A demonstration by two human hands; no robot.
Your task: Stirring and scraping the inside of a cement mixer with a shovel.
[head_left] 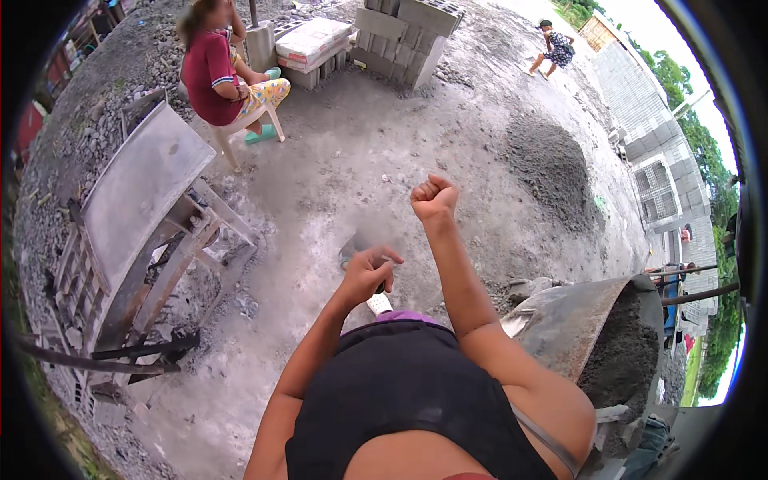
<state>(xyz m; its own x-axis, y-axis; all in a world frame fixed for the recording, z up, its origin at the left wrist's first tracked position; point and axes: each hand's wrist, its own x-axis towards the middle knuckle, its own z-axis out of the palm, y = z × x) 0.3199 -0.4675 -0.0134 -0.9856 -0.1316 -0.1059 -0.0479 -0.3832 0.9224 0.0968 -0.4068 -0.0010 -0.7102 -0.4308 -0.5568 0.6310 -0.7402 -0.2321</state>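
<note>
My left hand (370, 274) is in front of my body, above the ground, with its fingers loosely curled and apart. A small dark spot shows under its fingers, too small to name. Farther forward and to the right, my right hand (434, 198) is raised in a closed fist, and nothing shows in it. Neither hand touches any of the things around. Below the left hand, a white spotted shoe (379, 304) shows on the grey dusty ground (320, 208).
Left stands a tilted metal-topped frame (148, 172). A seated person (214, 76) is beyond it, near stacked concrete blocks (404, 40) and bags (314, 42). A sand pile (552, 168) lies right. Close right, a metal container (572, 324) holds grey mix (624, 352). Another person (556, 50) is far off.
</note>
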